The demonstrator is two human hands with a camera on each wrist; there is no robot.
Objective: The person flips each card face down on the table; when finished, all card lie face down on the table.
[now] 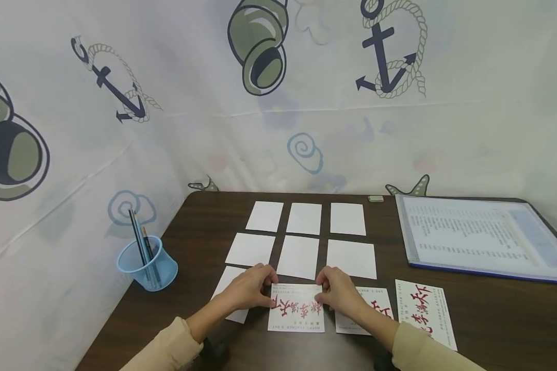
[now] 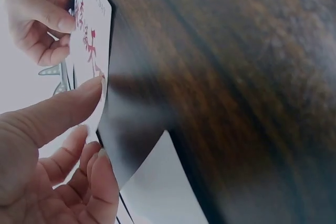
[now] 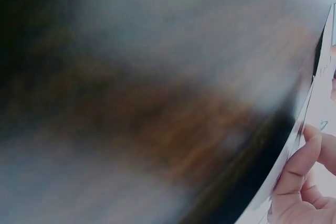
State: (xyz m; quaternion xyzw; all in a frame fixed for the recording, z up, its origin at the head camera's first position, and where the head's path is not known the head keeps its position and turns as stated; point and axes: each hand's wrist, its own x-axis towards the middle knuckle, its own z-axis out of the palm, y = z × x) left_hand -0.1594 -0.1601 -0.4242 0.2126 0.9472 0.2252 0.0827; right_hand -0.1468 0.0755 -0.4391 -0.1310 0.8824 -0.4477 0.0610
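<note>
Both hands hold a white card with red Chinese characters (image 1: 297,322) at the front middle of the table, its lettering upside down in the head view. The left hand (image 1: 248,289) pinches its left edge; in the left wrist view the thumb lies on the printed face, fingers behind. At the opposite edge, the right hand (image 1: 342,294) pinches with thumb and fingertips. A second printed card (image 1: 359,325) lies partly under the right forearm, and a third printed card (image 1: 420,312) lies farther right. Beside the left hand is a blank white card (image 1: 224,284), partly covered.
Several more blank cards lie in rows behind the hands, one being the middle card (image 1: 298,256). A light blue cup (image 1: 160,268) with pencils stands left. At right lies a blue-edged folder with a printed sheet (image 1: 473,232). A small block (image 1: 376,198) sits at the back edge.
</note>
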